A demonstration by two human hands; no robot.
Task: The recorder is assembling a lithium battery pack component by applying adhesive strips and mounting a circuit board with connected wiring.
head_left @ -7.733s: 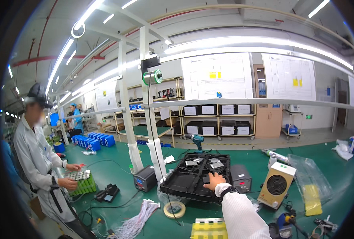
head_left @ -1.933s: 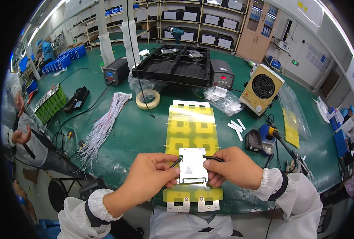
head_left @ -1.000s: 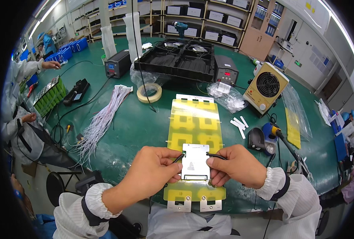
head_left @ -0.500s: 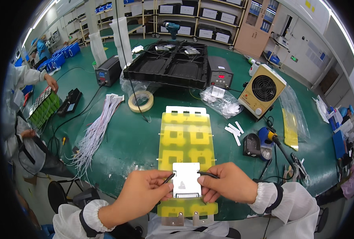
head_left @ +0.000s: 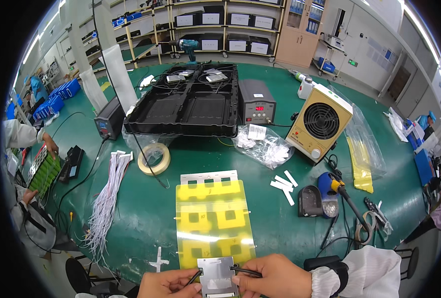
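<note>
Near the front of the table, a flat silver metal module [head_left: 217, 274] with a connector row at its lower edge sits between my hands over a yellow film-covered plate [head_left: 215, 218]. My left hand [head_left: 168, 285] is closed, pinching the short black cable [head_left: 194, 277] at the module's left side. On the other side my right hand [head_left: 277, 278] pinches the second black cable [head_left: 247, 271], its thumb at the module's edge. The lower ends of both hands and of the module are cut off by the picture's bottom edge.
White wire bundles [head_left: 108, 206] and a tape roll [head_left: 154, 159] lie left. Behind stand a black tray [head_left: 185, 107], a soldering station [head_left: 257, 103] and a fan unit [head_left: 321, 121]. A soldering iron holder [head_left: 329, 186] stands right. At far left, another person's hand [head_left: 50, 145] touches a green battery pack [head_left: 44, 174].
My view has shifted, so my hands, the module and the yellow plate appear lower and slightly further left. The module's face now looks greyer. Both hands keep hold of the cables.
</note>
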